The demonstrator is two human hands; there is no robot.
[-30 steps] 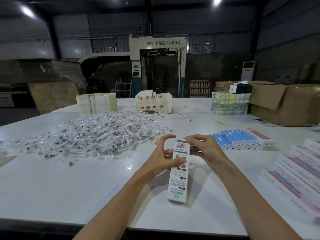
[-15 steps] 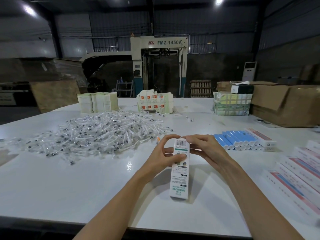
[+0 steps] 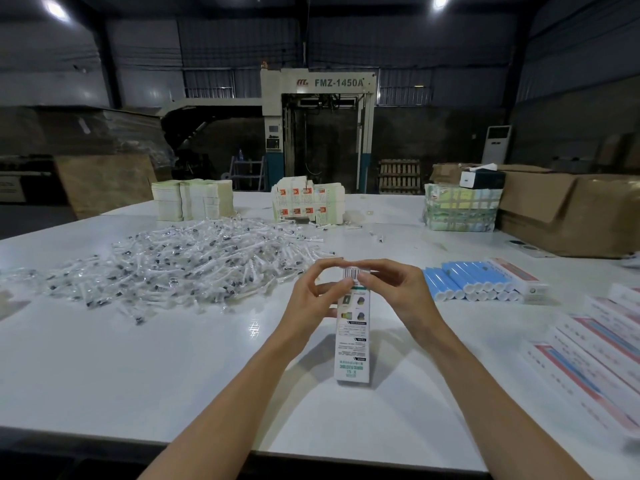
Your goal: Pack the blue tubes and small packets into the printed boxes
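Note:
A tall white printed box (image 3: 352, 344) stands upright on the white table (image 3: 138, 368) in front of me, its barcoded top end between my hands. My left hand (image 3: 313, 299) grips the box's upper left side, fingers curled over the top. My right hand (image 3: 388, 292) pinches the top end from the right. A row of blue tubes (image 3: 467, 280) lies to the right, with a white printed box (image 3: 519, 280) beside them. A big heap of small clear packets (image 3: 194, 263) covers the table's left middle. What is inside the held box is hidden.
Several flat printed boxes (image 3: 588, 344) lie along the right edge. At the far side stand stacks of flat cartons (image 3: 192, 200), folded printed cartons (image 3: 308, 202) and a wrapped bundle (image 3: 460, 209). A brown cardboard box (image 3: 571, 213) sits far right. A machine (image 3: 318, 129) stands behind.
Both hands have closed in over the top end of the box, fingertips now meeting at the barcode flap. The box stays standing in the same place.

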